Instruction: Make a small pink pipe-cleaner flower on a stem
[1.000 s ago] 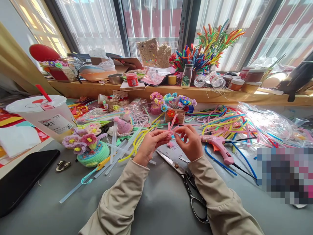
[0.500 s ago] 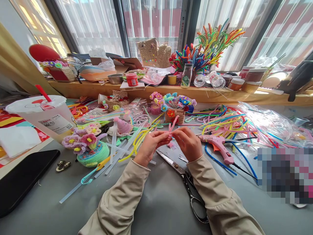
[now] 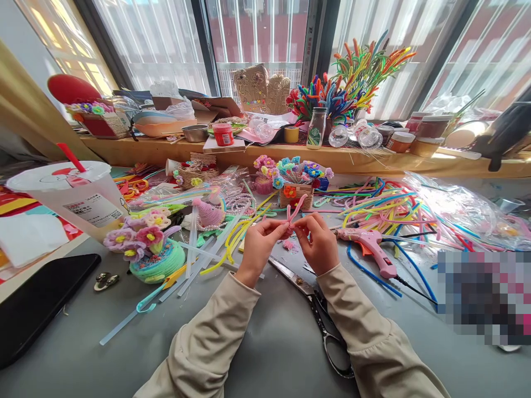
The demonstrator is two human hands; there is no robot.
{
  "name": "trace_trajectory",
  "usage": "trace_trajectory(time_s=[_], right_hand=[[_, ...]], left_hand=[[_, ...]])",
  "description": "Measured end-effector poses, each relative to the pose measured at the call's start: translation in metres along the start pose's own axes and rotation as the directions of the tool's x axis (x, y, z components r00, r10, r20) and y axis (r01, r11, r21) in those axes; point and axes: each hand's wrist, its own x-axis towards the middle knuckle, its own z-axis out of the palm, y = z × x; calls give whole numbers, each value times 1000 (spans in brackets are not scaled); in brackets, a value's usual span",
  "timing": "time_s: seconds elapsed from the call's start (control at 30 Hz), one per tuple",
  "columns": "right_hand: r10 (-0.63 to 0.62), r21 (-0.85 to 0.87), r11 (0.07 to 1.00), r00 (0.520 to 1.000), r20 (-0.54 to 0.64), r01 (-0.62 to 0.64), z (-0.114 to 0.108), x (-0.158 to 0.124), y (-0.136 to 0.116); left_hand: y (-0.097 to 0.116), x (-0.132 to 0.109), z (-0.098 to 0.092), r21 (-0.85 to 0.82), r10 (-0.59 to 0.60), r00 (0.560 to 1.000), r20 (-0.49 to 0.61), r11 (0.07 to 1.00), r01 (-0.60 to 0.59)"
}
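Between the fingertips of both hands is a pink pipe cleaner [image 3: 297, 207], bent so that two ends stick up above the fingers. My left hand [image 3: 265, 243] pinches it from the left, and my right hand [image 3: 318, 241] pinches it from the right; the part inside the fingers is mostly hidden. Below them on the grey table lie black-handled scissors [image 3: 299, 281], blades pointing up-left and handles partly under my right sleeve. A pink glue gun [image 3: 375, 249] rests to the right of my right hand.
A pile of coloured pipe cleaners [image 3: 381, 207] spreads at the right. Clear glue sticks [image 3: 194, 260] and a green pot with fuzzy flowers [image 3: 160, 260] are at left, beside a drink cup [image 3: 83, 204] and a black phone [image 3: 45, 304]. A flower basket [image 3: 295, 198] stands behind my hands.
My right hand has shifted slightly left and its fingers have curled closer around the pink pipe cleaner. My left hand has moved slightly right. The pipe cleaner's two ends have spread into a clearer V.
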Motion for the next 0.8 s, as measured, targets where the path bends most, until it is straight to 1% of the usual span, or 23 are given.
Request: trace_trajectory(time_s=[0.1,0.17,0.23,0.37,0.47,0.67,0.8], right_hand=[[33,48,998,999,-5,-33,2,0,0],[34,62,997,999,-5,-33,2,0,0],[26,82,996,1000,-4,-26,2,0,0],[7,131,991,1000,0,-7,1,0,-1],[-11,147,989,1000,-11,12,0,1,0],[-39,146,989,999,4,38,-2,1,0],[-39,135,990,999,6,38,-2,1,1]], left_hand=[[1,-1,2,68,62,998,-21,996,-60],[1,-1,3,70,71,997,-27,995,-68],[2,-1,3,41,55,998,-21,998,-55],[2,0,1,-73,-52,998,31,996,54],[3,0,-1,-161,-142,987,76,975,152],[4,1,-4,-303,-315,935,161,886,350],[6,2,-5,-348,-376,909,180,840,417]])
